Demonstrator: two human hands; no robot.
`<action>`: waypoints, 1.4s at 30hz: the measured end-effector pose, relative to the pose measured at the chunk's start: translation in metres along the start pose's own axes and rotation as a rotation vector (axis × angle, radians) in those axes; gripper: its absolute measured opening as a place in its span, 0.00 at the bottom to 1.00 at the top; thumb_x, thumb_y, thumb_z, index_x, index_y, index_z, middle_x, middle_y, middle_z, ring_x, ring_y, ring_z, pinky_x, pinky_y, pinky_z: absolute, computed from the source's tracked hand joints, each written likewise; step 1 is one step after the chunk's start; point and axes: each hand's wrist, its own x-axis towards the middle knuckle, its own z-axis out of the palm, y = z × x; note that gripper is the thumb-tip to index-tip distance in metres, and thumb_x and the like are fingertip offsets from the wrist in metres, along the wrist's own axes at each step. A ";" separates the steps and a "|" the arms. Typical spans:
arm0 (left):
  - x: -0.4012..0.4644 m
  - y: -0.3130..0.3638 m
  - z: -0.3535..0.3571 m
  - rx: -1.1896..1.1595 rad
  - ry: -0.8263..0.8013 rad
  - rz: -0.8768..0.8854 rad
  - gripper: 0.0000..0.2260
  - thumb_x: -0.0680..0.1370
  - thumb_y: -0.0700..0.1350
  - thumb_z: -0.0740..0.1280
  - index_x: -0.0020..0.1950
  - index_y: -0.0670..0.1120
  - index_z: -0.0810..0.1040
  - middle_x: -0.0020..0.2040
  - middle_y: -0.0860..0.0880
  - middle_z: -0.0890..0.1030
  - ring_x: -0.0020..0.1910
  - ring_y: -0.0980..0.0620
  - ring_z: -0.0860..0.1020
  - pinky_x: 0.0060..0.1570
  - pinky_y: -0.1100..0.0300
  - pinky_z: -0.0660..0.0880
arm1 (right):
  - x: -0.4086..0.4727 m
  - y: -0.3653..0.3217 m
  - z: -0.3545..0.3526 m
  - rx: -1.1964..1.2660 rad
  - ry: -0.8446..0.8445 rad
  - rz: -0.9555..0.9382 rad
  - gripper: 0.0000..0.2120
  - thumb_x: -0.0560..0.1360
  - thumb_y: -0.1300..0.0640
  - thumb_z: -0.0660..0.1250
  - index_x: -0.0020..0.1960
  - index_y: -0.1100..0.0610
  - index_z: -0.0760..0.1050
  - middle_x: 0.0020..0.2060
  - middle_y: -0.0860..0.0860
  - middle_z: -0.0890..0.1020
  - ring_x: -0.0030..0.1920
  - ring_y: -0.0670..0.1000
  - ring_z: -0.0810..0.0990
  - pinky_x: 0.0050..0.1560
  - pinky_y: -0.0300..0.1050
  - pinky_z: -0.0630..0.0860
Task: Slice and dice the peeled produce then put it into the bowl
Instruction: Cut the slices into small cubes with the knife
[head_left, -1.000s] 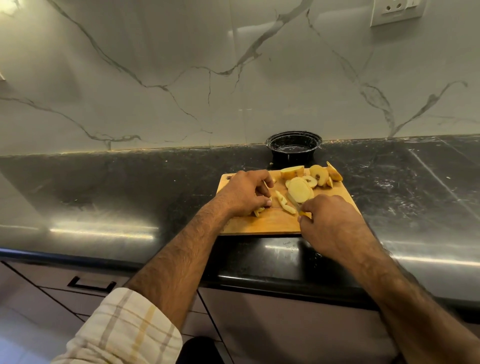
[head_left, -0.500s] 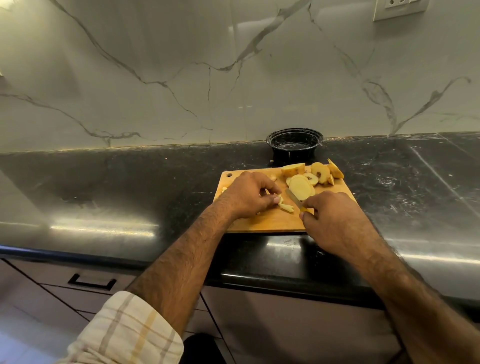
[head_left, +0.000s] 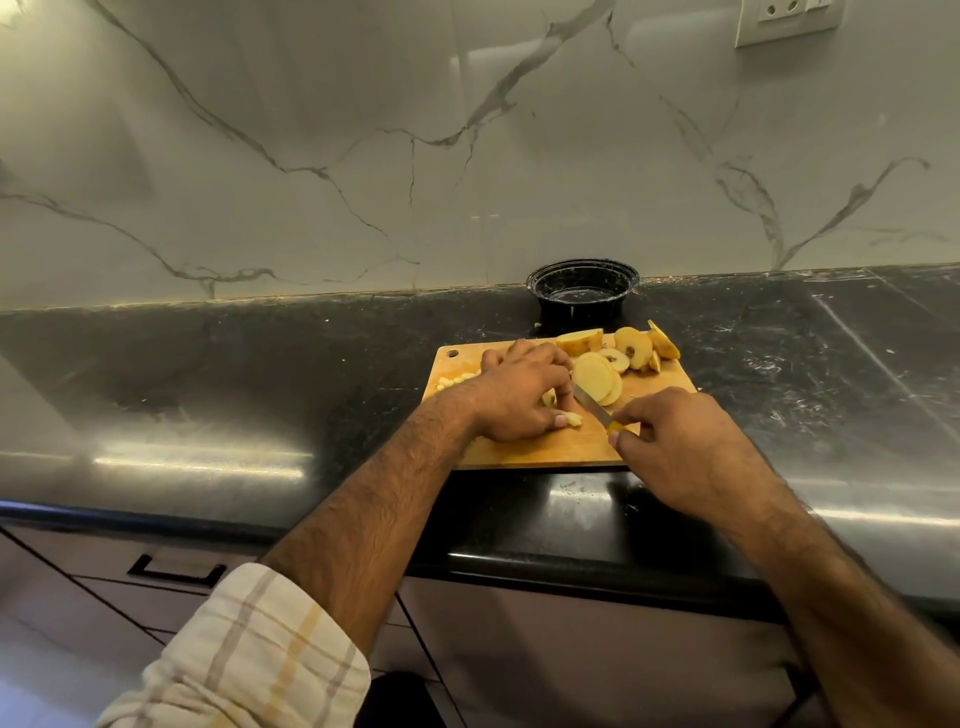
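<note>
On the wooden cutting board, the left hand curls its fingers over small produce strips, its grip pinning them down; the right hand clenches a yellow-handled knife, blade angled toward the strips; round slices lie just beyond; diced bits sit near the board's left edge; the black bowl stands behind on the dark table.

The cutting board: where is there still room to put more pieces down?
The cutting board is bare along its near edge, below the left hand and the right hand. The far right corner is crowded with slices, and diced bits fill the far left.
</note>
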 end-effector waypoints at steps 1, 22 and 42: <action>0.001 0.000 -0.001 0.013 -0.021 -0.006 0.05 0.81 0.52 0.71 0.56 0.58 0.78 0.79 0.57 0.64 0.79 0.51 0.56 0.76 0.39 0.52 | -0.001 0.002 -0.001 0.019 0.001 0.003 0.16 0.81 0.49 0.68 0.68 0.48 0.80 0.48 0.47 0.82 0.49 0.49 0.80 0.52 0.48 0.81; 0.007 -0.006 -0.007 -0.246 0.146 -0.110 0.12 0.80 0.53 0.73 0.63 0.55 0.79 0.65 0.54 0.78 0.61 0.54 0.77 0.60 0.52 0.78 | -0.002 0.005 -0.002 0.077 -0.019 -0.009 0.16 0.81 0.48 0.69 0.68 0.47 0.80 0.44 0.44 0.80 0.45 0.45 0.79 0.43 0.43 0.78; 0.000 0.013 0.000 -0.044 0.123 -0.014 0.05 0.80 0.51 0.74 0.55 0.60 0.82 0.73 0.57 0.72 0.76 0.52 0.63 0.75 0.38 0.58 | -0.013 0.006 -0.020 0.089 -0.013 -0.012 0.13 0.81 0.50 0.69 0.65 0.49 0.82 0.39 0.45 0.80 0.40 0.45 0.78 0.37 0.40 0.72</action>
